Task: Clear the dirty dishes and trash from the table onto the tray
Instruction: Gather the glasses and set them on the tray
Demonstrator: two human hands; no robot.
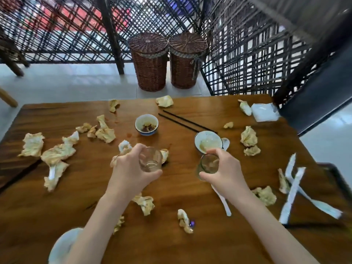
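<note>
My left hand (131, 168) grips a clear glass (150, 161) above the middle of the wooden table (190, 235). To its right, my right hand (226, 172) grips a second glass (208, 164) just in front of a dirty white bowl (208, 141). A blue-rimmed bowl (146, 124) with food scraps sits further back, with black chopsticks (187, 122) beside it. Crumpled stained napkins (57, 152) lie all over the table. A dark tray (337, 180) shows at the right edge, partly cut off, with white paper strips (292, 191) across it.
A white spoon (222, 201) lies under my right wrist. A white plate (62, 244) sits at the near left edge. A white napkin pack (263, 112) lies at the far right corner. Two wicker baskets (167, 61) stand on the floor behind the table, before a lattice screen.
</note>
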